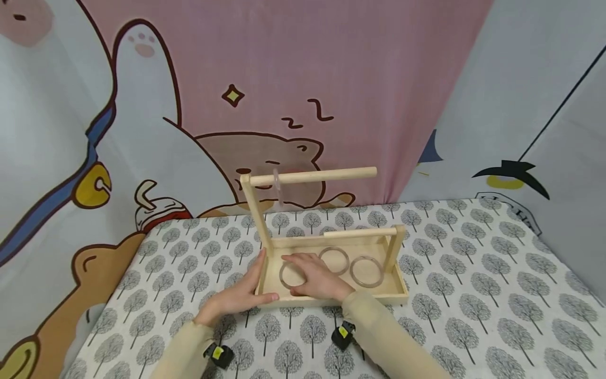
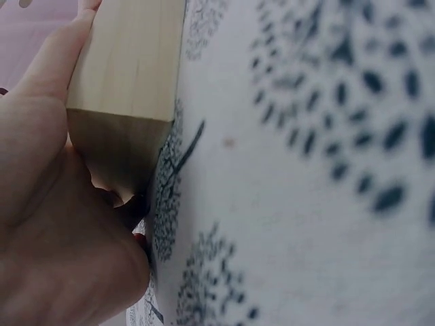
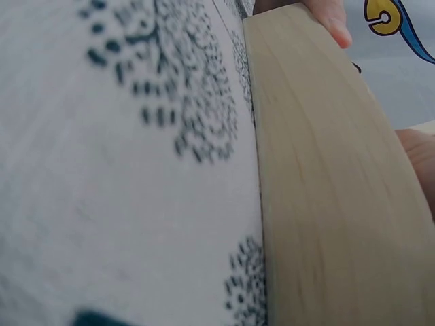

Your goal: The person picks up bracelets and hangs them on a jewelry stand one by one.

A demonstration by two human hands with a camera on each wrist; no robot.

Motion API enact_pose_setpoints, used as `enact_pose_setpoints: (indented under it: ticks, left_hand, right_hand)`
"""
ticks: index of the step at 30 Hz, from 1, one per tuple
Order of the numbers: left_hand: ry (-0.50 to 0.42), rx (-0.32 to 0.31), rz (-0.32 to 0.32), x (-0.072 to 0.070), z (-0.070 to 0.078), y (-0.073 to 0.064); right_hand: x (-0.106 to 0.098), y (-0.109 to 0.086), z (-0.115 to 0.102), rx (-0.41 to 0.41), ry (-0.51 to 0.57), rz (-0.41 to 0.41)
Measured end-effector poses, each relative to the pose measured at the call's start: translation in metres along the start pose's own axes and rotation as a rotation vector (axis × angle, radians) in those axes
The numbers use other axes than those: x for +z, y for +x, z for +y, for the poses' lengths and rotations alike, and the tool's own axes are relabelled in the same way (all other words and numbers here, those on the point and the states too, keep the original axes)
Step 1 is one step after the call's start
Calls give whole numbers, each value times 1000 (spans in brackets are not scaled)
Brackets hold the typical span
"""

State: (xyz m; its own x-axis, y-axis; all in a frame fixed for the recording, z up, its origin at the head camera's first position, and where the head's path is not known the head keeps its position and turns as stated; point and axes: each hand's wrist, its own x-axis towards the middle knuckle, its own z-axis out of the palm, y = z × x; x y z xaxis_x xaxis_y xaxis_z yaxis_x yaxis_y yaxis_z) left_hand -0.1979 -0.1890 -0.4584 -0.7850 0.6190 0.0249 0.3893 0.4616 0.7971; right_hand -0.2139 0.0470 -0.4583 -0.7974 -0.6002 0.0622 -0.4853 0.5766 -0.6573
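A pale wooden stand with a shallow tray (image 1: pixel 331 302) sits on the cloth. My left hand (image 1: pixel 239 295) holds its left front corner, thumb along the front wall and fingers along the left side. In the left wrist view that wooden corner (image 2: pixel 126 75) lies against the palm. Over the tray's left part, my right hand (image 1: pixel 317 276) spans a clear ring (image 1: pixel 282 278) with thumb and fingers; the hand covers the ring's right side. Two more clear rings, a middle ring (image 1: pixel 347 263) and a right ring (image 1: pixel 382 273), lie flat in the tray.
Above the tray, a long upper bar (image 1: pixel 331 175) on the left post carries a hanging ring (image 1: pixel 277 187). A shorter lower bar (image 1: pixel 360 232) reaches left from the right post (image 1: pixel 394 250). Tree-print cloth (image 1: pixel 473 295) covers the table, with a cartoon curtain (image 1: pixel 369 79) behind.
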Motion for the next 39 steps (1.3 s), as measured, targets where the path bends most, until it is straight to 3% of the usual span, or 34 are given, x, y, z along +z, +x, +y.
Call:
enact_pose_setpoints:
  ticks: [7, 26, 33, 39]
  left_hand:
    - [-1, -26, -14, -2, 1, 3]
    - [-14, 8, -6, 0, -2, 2]
    - [-5, 22, 6, -5, 3, 9]
    - [-14, 37, -7, -1, 0, 5]
  right_hand:
    - [-3, 1, 0, 28, -7, 13]
    - [-3, -4, 0, 41, 253, 145]
    - [-14, 0, 1, 14, 285, 211]
    - [-9, -7, -1, 22, 352, 232]
